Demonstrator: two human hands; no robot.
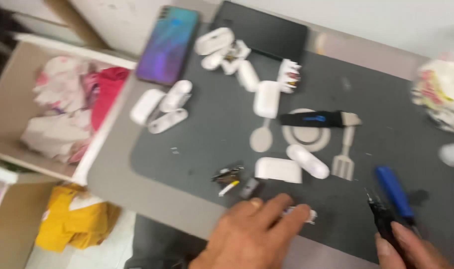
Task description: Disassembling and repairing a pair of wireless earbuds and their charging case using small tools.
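My left hand (254, 234) lies at the near edge of a dark grey mat (207, 129), its fingertips pinched on a small white part (301, 214). Along the bottom right, my right hand (411, 249) grips a black-and-blue hand tool (394, 199) whose tip points up and left. Just beyond the left hand sit a white earbud case half (278, 170), a white oval shell (307, 161), tiny dark circuit bits (228, 174) and a small white stem (228, 188). The picture is blurred.
More white case halves (162, 107) and earbud pieces (222, 52) lie scattered over the mat. A blue-purple phone (168, 44) and a black tablet (262, 31) rest at the back. A black scraper (316, 119) lies mid-mat. An open box of cloth (67, 109) stands left.
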